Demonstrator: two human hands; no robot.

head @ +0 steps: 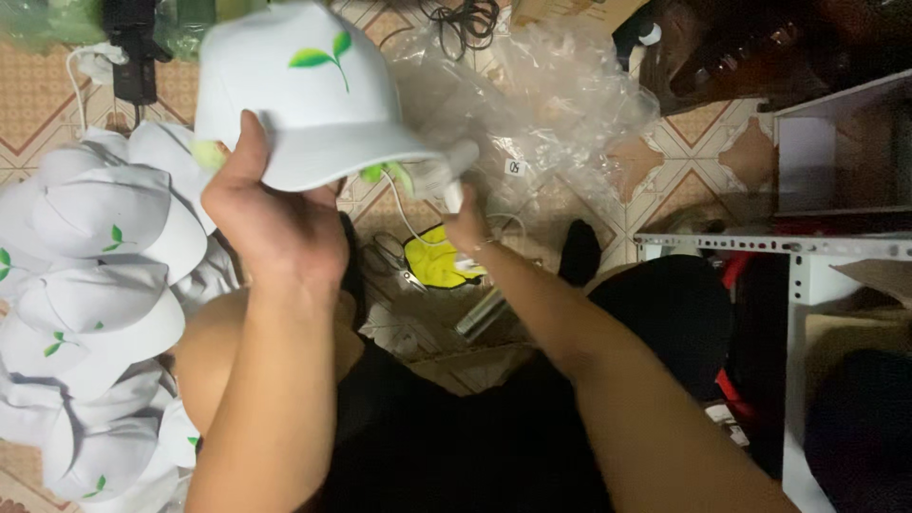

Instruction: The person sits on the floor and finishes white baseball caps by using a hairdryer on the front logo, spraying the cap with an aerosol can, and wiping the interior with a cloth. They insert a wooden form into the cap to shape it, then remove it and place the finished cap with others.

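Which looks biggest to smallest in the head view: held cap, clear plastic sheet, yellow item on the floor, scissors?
1. Clear plastic sheet, widest spread.
2. Held cap in the left hand; it is nearer the camera, so its rank against the sheet is unsure.
3. Yellow item.
4. Scissors, partly hidden, so unsure.

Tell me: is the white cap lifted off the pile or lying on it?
Lifted: the left hand holds the white cap by its brim, above the pile of caps.

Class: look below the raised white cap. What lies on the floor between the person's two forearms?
In the head view, scissors and a yellow item lie between the left hand and right hand.
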